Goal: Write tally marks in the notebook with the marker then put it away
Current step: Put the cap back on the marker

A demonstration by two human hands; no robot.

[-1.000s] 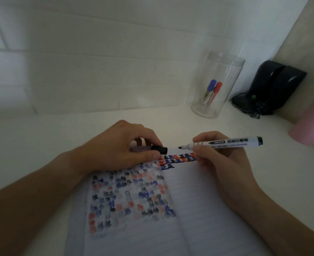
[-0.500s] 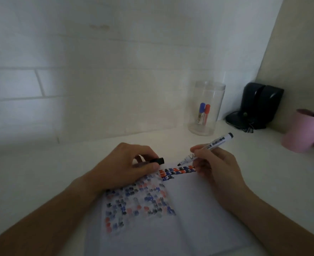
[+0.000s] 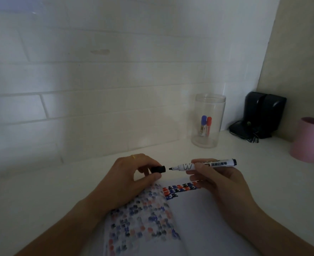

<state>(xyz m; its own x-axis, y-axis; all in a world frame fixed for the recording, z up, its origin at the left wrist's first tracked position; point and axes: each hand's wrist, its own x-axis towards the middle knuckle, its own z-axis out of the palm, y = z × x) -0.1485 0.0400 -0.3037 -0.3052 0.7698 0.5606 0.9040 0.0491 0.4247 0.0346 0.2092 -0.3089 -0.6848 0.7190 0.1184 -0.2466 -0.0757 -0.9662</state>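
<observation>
An open notebook (image 3: 194, 220) lies on the white desk, its left page covered in bled-through colour marks and its right page carrying rows of red, blue and black tally marks along the top. My right hand (image 3: 217, 180) holds a white marker (image 3: 206, 165) level above the notebook's far edge, its black tip pointing left. My left hand (image 3: 130, 176) pinches the marker's black cap (image 3: 158, 169), whose open end faces the tip a small gap away. Cap and tip are apart.
A clear cylindrical jar (image 3: 207, 121) holding a blue-capped and a red-capped marker stands at the back by the tiled wall. A black device (image 3: 261, 117) with cables sits in the right corner. A pink cup (image 3: 309, 141) stands at the right edge.
The marker has lifted off the page and swung level, with its tip now facing the cap. My left hand has raised the cap from the notebook. The view has tilted upward.
</observation>
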